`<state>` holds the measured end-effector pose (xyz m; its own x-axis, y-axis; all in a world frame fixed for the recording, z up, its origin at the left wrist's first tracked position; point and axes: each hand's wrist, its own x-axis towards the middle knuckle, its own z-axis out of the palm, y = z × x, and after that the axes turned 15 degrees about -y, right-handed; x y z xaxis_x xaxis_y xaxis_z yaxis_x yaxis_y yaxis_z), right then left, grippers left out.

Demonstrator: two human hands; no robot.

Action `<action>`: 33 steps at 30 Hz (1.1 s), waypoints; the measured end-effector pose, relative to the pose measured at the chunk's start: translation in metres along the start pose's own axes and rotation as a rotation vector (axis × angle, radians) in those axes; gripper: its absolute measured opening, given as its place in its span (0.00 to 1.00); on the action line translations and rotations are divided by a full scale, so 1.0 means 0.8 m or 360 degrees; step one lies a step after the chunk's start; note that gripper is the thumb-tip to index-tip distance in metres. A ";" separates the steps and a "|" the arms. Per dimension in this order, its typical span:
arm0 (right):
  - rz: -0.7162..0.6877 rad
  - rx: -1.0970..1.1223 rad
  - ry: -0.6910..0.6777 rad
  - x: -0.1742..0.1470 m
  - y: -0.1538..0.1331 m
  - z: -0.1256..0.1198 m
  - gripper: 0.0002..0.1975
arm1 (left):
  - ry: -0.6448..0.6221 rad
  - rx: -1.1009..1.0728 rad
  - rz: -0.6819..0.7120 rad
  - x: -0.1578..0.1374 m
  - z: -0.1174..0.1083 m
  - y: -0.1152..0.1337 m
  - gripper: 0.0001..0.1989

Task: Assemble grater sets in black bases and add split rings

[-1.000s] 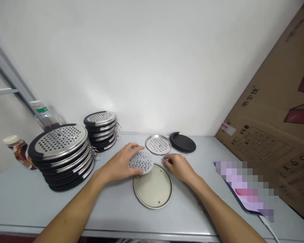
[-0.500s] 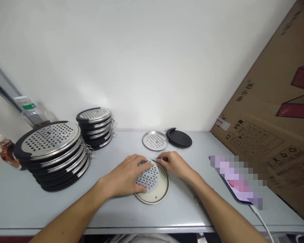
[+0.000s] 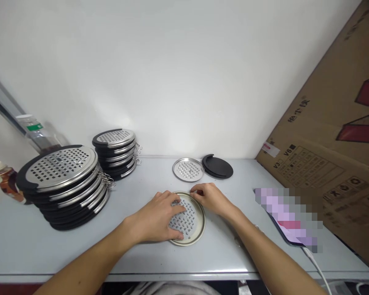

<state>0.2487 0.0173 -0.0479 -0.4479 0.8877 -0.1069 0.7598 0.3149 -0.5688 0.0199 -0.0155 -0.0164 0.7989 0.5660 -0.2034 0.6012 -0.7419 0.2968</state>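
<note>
In front of me on the table is a shallow round metal dish (image 3: 199,223) with a raised rim. A grey perforated grater disc (image 3: 184,221) lies inside it, toward its left side. My left hand (image 3: 161,217) grips the disc from the left, thumb on the near side and fingers on the far side, covering its left edge. At the far right of the dish, my right hand (image 3: 208,196) has its fingertips pinched at the rim. Beyond my hands rests a round grater plate (image 3: 188,169), with a black round holder (image 3: 218,167) beside it.
Two stacks of black-rimmed round graters (image 3: 61,168) (image 3: 115,137) stand at the left. Behind them are a clear jar (image 3: 37,129) and a brown jar (image 3: 6,180). A phone (image 3: 287,223) with a white cable lies right, before a large cardboard box (image 3: 322,164).
My left hand has moved slightly right and down with the grater disc, which now sits lower within the dish. My right hand stays at the rim.
</note>
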 end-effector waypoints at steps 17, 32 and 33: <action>-0.0055 -0.0024 0.0019 0.000 0.005 0.004 0.12 | 0.0187 -0.0495 0.0116 0.008 -0.005 -0.013 0.31; 0.0051 0.0275 -0.0128 -0.001 -0.006 0.016 0.14 | 0.0255 -0.0630 -0.0433 0.005 -0.007 -0.069 0.13; 0.0053 0.0305 -0.0132 -0.001 -0.007 0.016 0.15 | 0.0298 -0.0596 -0.0431 0.006 -0.007 -0.067 0.13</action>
<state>0.2389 0.0110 -0.0550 -0.4677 0.8631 -0.1905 0.6747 0.2094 -0.7077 -0.0087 0.0292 -0.0282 0.5777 0.8007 -0.1587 0.7117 -0.3989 0.5783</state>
